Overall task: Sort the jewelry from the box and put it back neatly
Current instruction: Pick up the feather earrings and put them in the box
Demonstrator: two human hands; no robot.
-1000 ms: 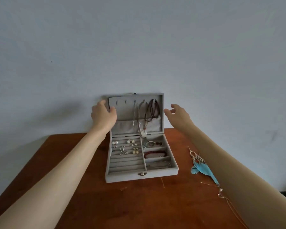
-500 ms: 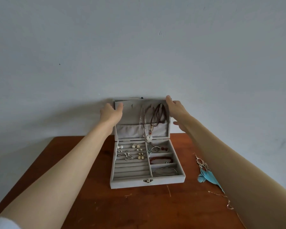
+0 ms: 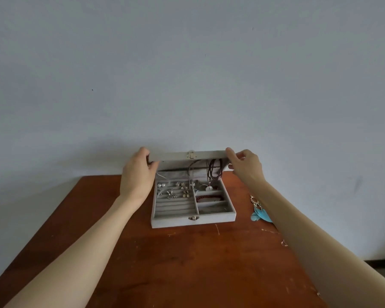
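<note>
- Grey velvet lines the jewelry box (image 3: 193, 216), which sits at centre frame on the brown worktop (image 3: 165, 263), its lid (image 3: 188, 155) tilted partway down over the tray.
- We hold that lid at both ends: the left hand (image 3: 137, 174) grips its left corner, thumb under and fingers over, and the right hand (image 3: 246, 165) pinches the right corner, so each grip is clamped on the lid.
- Dark cord necklaces (image 3: 213, 172) and a pale pendant (image 3: 209, 188) hang from the lid's inner face down into the upper right compartments; earrings (image 3: 173, 190) fill the left rows, and a red bracelet (image 3: 209, 198) lies to their right.
- We judge the step to be closing the box, and it wants an even, slow lowering from both ends so the hanging cords fold inside and are not caught at the rim.
- We would align the lid clasp (image 3: 192, 154) with the front catch (image 3: 193, 218) before pressing down.
- A blue feather earring (image 3: 259, 214) lies on the worktop at right of the box, outside it, near a thin chain (image 3: 273, 232); by our reading, the sorting is not finished.
</note>
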